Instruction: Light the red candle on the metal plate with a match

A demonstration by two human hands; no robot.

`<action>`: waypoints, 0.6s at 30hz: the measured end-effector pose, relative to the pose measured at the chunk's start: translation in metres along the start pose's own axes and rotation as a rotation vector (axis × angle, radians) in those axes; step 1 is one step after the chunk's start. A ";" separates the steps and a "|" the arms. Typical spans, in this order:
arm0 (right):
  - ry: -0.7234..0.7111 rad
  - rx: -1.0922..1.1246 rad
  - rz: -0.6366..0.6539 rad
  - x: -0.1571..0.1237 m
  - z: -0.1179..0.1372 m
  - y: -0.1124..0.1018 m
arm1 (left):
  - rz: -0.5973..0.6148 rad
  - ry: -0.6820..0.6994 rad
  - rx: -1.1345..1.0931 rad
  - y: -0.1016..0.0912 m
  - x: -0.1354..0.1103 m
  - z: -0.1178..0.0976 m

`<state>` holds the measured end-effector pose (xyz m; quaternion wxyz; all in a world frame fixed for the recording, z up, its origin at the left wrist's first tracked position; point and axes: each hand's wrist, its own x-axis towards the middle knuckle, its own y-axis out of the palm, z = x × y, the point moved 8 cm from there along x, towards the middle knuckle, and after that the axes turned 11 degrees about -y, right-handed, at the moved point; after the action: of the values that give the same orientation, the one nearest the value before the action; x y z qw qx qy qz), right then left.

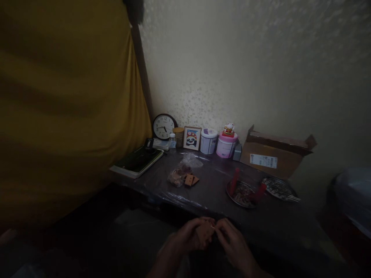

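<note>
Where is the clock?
In the head view, the clock stands at the back left of the table, against the wall, between the yellow cloth and a small jar.

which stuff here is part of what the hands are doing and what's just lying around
In hand: left hand, right hand, small brown piece pinched between them, like brown pieces by the plastic bag.
Lying about: clock, panda picture, white tin, pink tin, cardboard box, book.

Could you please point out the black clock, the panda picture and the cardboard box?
Round black wall clock point(164, 126): head view, white face.
Framed panda picture point(191, 138): head view, the panda.
Open brown cardboard box point(290, 164): head view, front wall.
</note>
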<state>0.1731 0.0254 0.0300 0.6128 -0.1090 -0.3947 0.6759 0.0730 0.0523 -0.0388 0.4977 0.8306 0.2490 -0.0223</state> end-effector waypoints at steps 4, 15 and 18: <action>0.014 0.007 -0.085 -0.001 -0.007 -0.009 | 0.002 0.049 -0.012 0.000 -0.001 -0.004; 0.007 0.219 -0.241 0.001 -0.004 -0.016 | 0.049 0.101 -0.036 0.028 -0.006 -0.017; -0.008 0.276 -0.312 0.000 -0.002 -0.014 | 0.073 0.154 -0.084 0.031 -0.005 -0.021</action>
<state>0.1850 0.0255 0.0377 0.7176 0.0413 -0.3126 0.6210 0.0776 0.0559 -0.0010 0.5121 0.8166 0.2569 0.0703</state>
